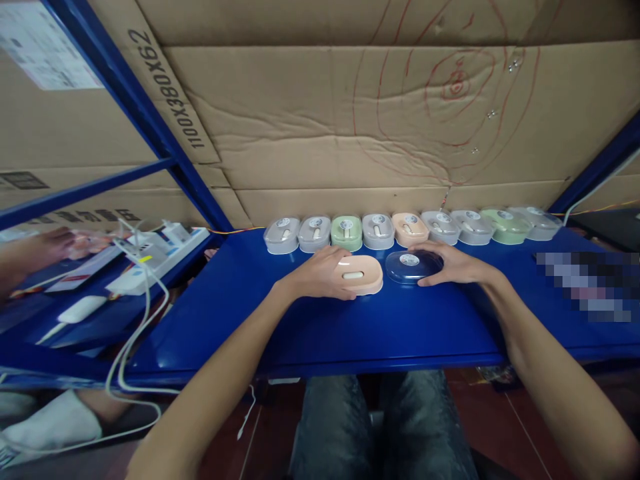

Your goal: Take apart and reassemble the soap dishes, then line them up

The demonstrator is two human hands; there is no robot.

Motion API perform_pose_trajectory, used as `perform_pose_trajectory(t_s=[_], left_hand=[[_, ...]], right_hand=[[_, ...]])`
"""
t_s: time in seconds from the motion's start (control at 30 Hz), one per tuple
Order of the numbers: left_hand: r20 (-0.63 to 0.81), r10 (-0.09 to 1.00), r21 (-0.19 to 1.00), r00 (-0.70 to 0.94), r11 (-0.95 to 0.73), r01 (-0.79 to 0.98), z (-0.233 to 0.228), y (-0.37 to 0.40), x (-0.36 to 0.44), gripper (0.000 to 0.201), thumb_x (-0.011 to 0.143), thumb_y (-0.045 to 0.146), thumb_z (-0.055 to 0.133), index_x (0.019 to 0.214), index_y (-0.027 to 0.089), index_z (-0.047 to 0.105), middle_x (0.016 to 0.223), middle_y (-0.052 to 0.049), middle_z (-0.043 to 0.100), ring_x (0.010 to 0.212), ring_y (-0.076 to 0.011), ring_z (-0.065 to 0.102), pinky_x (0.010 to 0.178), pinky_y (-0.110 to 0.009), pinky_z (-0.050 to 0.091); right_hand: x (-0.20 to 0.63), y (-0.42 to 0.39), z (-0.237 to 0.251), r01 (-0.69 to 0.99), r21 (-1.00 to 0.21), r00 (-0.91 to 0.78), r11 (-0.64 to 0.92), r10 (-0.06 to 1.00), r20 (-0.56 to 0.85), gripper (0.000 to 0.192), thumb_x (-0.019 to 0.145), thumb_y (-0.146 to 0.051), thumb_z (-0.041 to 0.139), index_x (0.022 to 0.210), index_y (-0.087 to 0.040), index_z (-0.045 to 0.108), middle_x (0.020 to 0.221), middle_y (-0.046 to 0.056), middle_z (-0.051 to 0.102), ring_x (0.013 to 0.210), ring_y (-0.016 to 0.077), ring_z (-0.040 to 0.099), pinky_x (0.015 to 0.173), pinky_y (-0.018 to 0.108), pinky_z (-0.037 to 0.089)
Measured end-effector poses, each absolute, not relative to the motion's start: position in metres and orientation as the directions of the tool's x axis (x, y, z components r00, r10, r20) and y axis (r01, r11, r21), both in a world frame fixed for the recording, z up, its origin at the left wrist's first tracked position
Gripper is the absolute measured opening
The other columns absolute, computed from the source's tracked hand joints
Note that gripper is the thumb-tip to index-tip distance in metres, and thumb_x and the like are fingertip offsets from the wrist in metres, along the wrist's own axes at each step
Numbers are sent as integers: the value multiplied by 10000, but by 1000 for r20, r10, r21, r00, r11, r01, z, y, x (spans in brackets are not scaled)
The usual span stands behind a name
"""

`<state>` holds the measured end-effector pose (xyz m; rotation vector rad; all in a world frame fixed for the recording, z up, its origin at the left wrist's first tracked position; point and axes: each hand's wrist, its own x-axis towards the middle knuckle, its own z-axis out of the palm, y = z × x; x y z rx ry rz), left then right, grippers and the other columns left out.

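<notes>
My left hand (327, 273) grips the left end of a peach oval box (369, 270), which rests on the blue table. A small white capsule-shaped piece shows in the middle of its top. Just to the right, my right hand (453, 264) has its fingers and thumb around the right end of a clear lid (407, 268) with a round white label. The lid lies low over the table, apart from the peach box. Behind both hands, several similar boxes in grey, green (346, 235) and peach stand in a row, with clear labelled lids on them.
Cardboard sheets (300, 93) stand behind the blue table (320, 333). At left are a power strip (145, 267), a white charger (83, 310) and hanging cables, with another person's hand (35, 253) nearby. A blurred-out patch (585, 287) lies at right.
</notes>
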<state>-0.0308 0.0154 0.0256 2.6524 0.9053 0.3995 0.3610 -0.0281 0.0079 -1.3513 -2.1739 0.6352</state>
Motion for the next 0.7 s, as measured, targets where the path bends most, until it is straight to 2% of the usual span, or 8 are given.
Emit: perform_pose_trajectory(t_s=[0.17,0.33,0.53,0.7], left_hand=[[158,642,399,750,-737,546,27,14,-30,861,663,658,925,1359,234,647,1315,-147,680,1254,-437,630,1123,-630,465],[141,656,449,741,-709,543,32,11,-30,834,648,642,935,1323,232,668,1274,-134,680,1236,-425,628,1103,-590,467],[136,628,430,766,-734,526,33,11,-29,775,692,647,906,1315,252,667,1259,-121,682,1211,-405,637,1075,-577,490],[149,614,416,775,-750,514,34,11,-30,789,697,661,898,1333,259,662,1250,-117,689,1216,-401,638,1083,-571,493]], right_hand=[[365,-26,6,719,-530,-420,450,889,183,852,688,-599,962,1463,-341,718,1524,76,690,1436,439,593,1259,729,413],[365,-25,5,724,-531,-410,440,894,181,888,679,-604,965,1488,-348,701,1553,78,663,1469,446,559,1269,731,385],[366,-25,1,718,-539,-409,440,894,184,955,672,-606,970,1540,-359,656,1603,73,623,1508,446,528,1294,725,354],[363,-32,7,744,-542,-349,391,919,185,1018,606,-615,1000,1531,-350,667,1590,92,626,1500,488,523,1283,752,360]])
